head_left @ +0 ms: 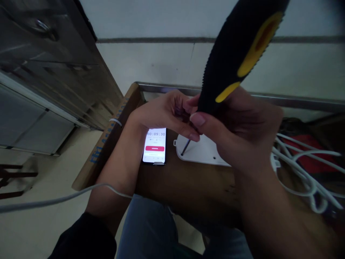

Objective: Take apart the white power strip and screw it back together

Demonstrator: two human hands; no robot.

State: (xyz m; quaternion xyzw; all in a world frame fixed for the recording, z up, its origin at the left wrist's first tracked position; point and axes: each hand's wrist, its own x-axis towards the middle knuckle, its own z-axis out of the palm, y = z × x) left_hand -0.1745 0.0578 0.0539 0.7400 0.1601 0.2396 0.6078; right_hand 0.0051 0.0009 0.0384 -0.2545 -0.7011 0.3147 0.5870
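Screwdriver (237, 54) tilted up and to the right, we see it in the head view with its tip at a dark hole near the left end of a white plastic casing (199, 154). Our right hand (248, 126) is closed round the lower handle, thumb laid against it, which presumably lets us press and turn at once. Our left hand (176, 108) has its fingers curled in and seems to pinch the thin shaft just below the handle, likely as a guide against slipping; some of its fingers are hidden from us. The casing lies flat on the desk (194, 187), which probably gives it firm backing; our right hand and wrist cover part of it, so we cannot tell what else braces it. A lit phone (155, 147) lies near our left wrist, its timer face up, perhaps for easy reading. White cable (312, 152) lies looped at the right, well apart from the tip.
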